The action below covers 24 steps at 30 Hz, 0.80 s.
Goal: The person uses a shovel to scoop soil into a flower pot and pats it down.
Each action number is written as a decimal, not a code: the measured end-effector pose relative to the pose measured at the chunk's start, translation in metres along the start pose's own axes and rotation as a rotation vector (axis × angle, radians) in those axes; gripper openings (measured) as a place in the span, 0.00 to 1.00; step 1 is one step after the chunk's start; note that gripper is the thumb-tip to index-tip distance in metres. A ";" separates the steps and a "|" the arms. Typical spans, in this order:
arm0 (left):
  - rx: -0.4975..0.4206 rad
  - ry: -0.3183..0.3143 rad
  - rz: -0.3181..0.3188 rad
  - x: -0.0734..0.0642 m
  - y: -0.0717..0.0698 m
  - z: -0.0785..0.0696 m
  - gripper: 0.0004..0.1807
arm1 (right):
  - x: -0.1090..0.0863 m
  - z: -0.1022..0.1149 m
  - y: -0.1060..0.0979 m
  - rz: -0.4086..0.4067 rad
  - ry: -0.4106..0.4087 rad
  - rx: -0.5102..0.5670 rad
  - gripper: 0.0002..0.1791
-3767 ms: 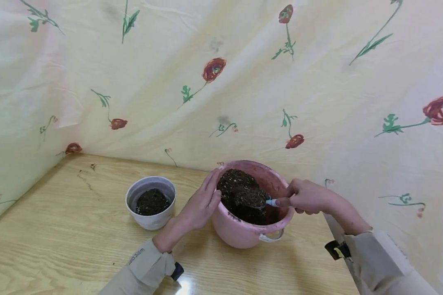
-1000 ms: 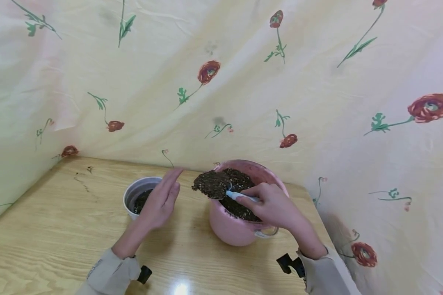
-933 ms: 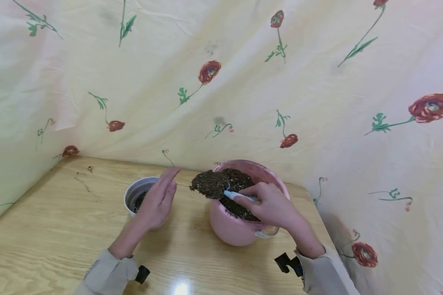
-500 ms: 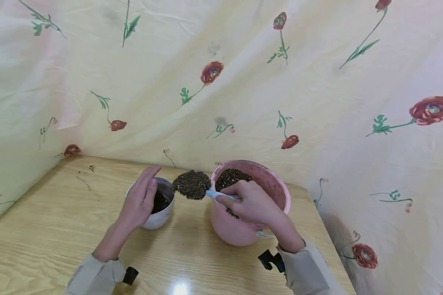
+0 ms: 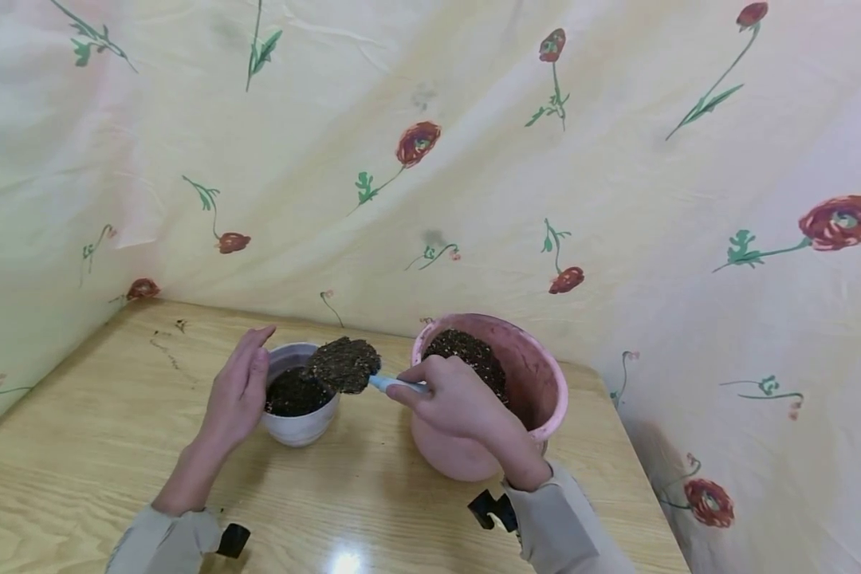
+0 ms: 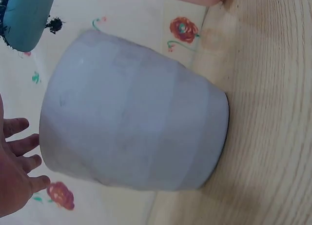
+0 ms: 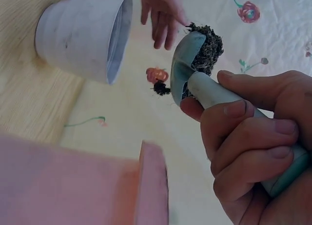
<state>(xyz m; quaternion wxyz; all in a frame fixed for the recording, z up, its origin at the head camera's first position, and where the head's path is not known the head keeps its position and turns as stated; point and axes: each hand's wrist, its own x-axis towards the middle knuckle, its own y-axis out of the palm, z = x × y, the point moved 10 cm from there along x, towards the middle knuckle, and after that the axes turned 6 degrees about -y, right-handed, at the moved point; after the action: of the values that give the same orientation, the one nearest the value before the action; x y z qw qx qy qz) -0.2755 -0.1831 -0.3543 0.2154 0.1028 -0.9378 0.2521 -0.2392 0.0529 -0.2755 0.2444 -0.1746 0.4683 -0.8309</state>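
Observation:
My right hand [image 5: 466, 402] grips the pale blue handle of a hand trowel [image 7: 183, 64], fingers curled round it. Dark potting soil [image 5: 346, 365] is heaped on its blade, which is raised over the right side of the small white flowerpot [image 5: 301, 426]. Just under the blade a small soil clump [image 7: 161, 88] shows in the right wrist view. The white pot holds some soil [image 5: 290, 395]. At that pot's left rim is my left hand [image 5: 237, 391], fingers extended and holding nothing; the left wrist view shows its fingertips right at the rim.
A larger pink pot [image 5: 452, 454], part filled with soil [image 5: 466, 351], stands to the right, close to my right forearm. Behind the wooden table [image 5: 373, 518] hangs a flowered cloth [image 5: 316, 159]. Some dark crumbs [image 5: 179, 325] lie at the back left.
The loaded trowel has come out of the pink pot and moved left to above the white pot. My left hand has left the pink pot's rim for the white pot's left side.

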 end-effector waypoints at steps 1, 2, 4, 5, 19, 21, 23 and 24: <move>-0.004 -0.012 0.000 0.000 -0.001 0.003 0.24 | 0.001 0.002 0.001 -0.001 -0.003 0.000 0.15; -0.007 -0.020 0.001 0.000 -0.002 0.006 0.24 | 0.003 0.003 0.002 -0.002 -0.006 -0.002 0.15; -0.013 -0.040 0.005 -0.001 -0.003 0.012 0.25 | 0.006 0.008 0.003 -0.002 -0.014 -0.006 0.16; -0.020 -0.049 0.006 -0.001 -0.004 0.015 0.25 | 0.008 0.011 0.003 -0.004 -0.019 -0.009 0.16; -0.140 -0.253 0.044 -0.007 -0.001 0.054 0.30 | 0.034 0.008 0.039 0.012 0.077 -0.002 0.21; -0.162 -0.286 0.053 -0.008 0.002 0.060 0.30 | 0.039 0.007 0.044 0.009 0.074 -0.021 0.23; -0.178 -0.312 0.066 -0.010 0.007 0.066 0.31 | 0.043 0.006 0.050 0.012 0.066 -0.041 0.27; -0.186 -0.320 0.073 -0.011 0.009 0.067 0.30 | 0.045 0.005 0.052 0.012 0.062 -0.053 0.28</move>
<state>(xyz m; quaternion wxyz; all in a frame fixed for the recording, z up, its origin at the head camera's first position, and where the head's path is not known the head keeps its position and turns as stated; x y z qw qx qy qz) -0.2922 -0.2096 -0.4156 0.0628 0.0874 -0.9824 0.1526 -0.2606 0.0008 -0.3150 0.2302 -0.1525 0.4985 -0.8217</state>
